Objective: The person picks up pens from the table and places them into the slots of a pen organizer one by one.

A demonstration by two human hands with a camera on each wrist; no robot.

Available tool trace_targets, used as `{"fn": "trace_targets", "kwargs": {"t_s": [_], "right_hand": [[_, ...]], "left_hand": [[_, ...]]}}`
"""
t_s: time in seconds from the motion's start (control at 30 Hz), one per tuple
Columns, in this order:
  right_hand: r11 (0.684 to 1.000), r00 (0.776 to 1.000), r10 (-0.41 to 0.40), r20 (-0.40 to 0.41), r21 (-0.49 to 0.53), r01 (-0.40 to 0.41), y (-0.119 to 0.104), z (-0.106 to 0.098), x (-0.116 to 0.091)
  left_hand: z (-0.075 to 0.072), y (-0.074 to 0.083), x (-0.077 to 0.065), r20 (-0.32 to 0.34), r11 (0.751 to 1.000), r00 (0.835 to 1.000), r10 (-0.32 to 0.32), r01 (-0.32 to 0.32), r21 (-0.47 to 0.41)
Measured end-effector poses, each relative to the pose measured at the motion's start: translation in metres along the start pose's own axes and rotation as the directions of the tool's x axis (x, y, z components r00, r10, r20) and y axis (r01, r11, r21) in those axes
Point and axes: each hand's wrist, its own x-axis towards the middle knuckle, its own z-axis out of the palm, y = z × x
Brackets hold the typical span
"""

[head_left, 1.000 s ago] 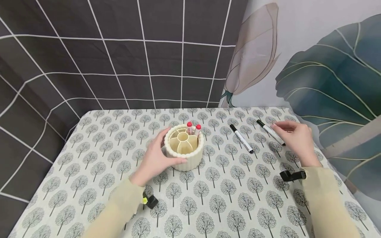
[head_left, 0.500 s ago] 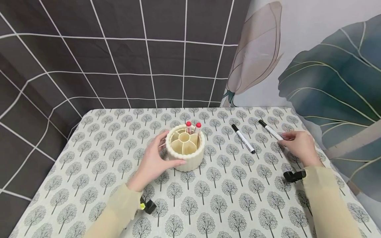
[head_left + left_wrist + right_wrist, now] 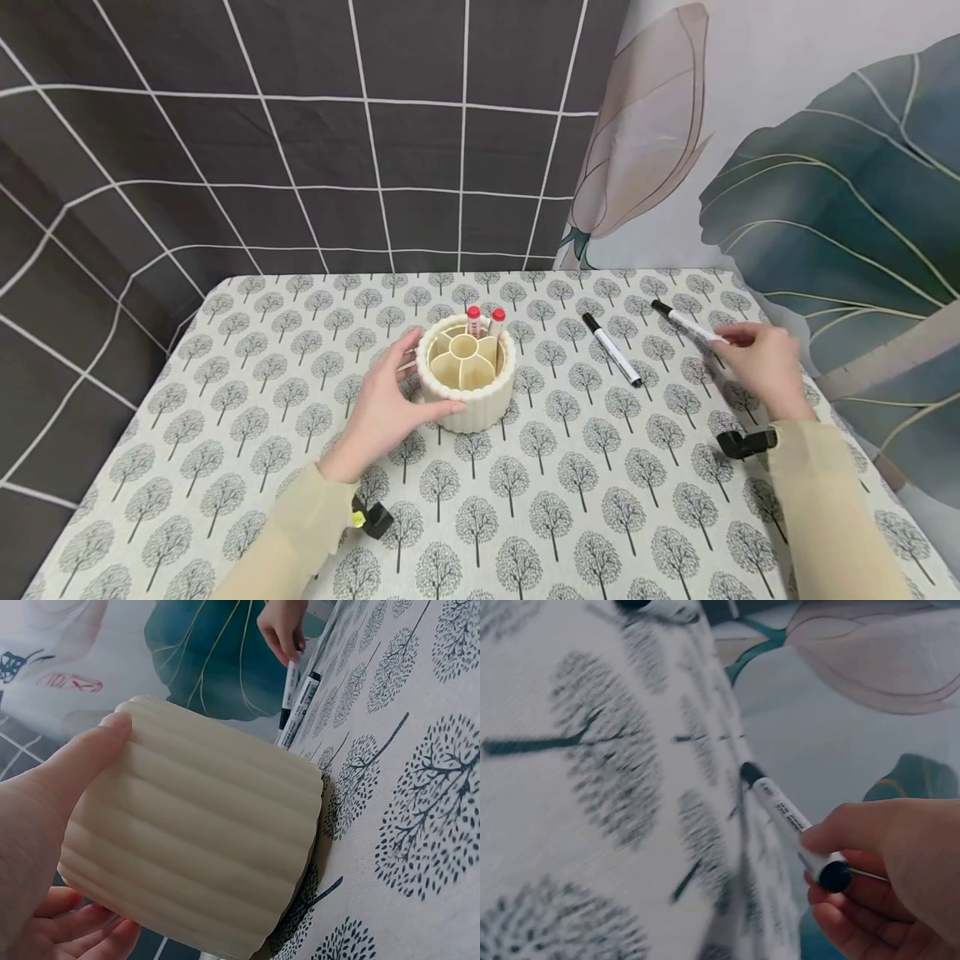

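Note:
My left hand point(image 3: 382, 408) grips a cream ribbed pen holder point(image 3: 480, 408), thumb on the near side and fingers round the left. The holder stands upright, divided into compartments about a round centre. Two red-capped markers point(image 3: 473, 321) stand in its far right part. At the right, my right hand point(image 3: 763, 364) pinches a white marker point(image 3: 784, 814) with a black cap near its rear end, between thumb and fingers. That marker slants, its capped end pointing away to the left. A second black-capped white marker point(image 3: 613, 352) lies on the cloth between the holder and my right hand.
A tree-print cloth point(image 3: 472, 500) covers the table. Behind it hangs a dark gridded curtain point(image 3: 300, 150); a leaf-and-flower print curtain point(image 3: 847, 192) hangs along the right side. Each wrist wears a small black camera point(image 3: 746, 443).
My right hand has closed its thumb and fingers on the farther-right marker and drawn it slightly rightward. The left hand stays on the pen holder.

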Motion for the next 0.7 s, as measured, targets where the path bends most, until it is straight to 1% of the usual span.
{"fn": "trace_targets", "kwargs": {"t_s": [0.13, 0.27, 0.37, 0.43, 0.53, 0.6, 0.7], "right_hand": [[1.000, 0.996, 0.001, -0.090, 0.031, 0.002, -0.016, -0.013, -0.001], [0.996, 0.985, 0.009, -0.172, 0.090, 0.007, -0.036, -0.027, -0.002], [0.987, 0.978, 0.021, -0.210, 0.158, 0.013, -0.054, -0.035, -0.003], [0.977, 0.976, 0.035, -0.217, 0.213, 0.013, -0.066, -0.041, -0.005], [0.950, 0.973, 0.049, -0.226, 0.311, 0.024, -0.086, -0.049, -0.007], [0.920, 0.971, 0.052, -0.232, 0.389, 0.044, -0.100, -0.055, -0.008], [0.871, 0.965, 0.036, -0.260, 0.481, 0.097, -0.121, -0.062, -0.010]], "left_hand": [[0.000, -0.001, 0.002, -0.007, 0.999, 1.000, 0.018, -0.018, 0.030], [0.000, -0.002, 0.003, -0.010, 0.999, 1.000, 0.017, -0.017, 0.034], [0.000, -0.004, 0.003, -0.011, 1.000, 1.000, 0.017, -0.017, 0.020], [0.001, -0.004, 0.003, -0.008, 1.000, 1.000, 0.017, -0.017, 0.004], [0.001, -0.005, 0.004, 0.001, 0.999, 1.000, 0.021, -0.021, -0.032], [0.001, -0.005, 0.005, 0.008, 0.998, 1.000, 0.027, -0.026, -0.057], [0.001, -0.006, 0.006, 0.017, 0.996, 0.999, 0.034, -0.033, -0.084]]}}
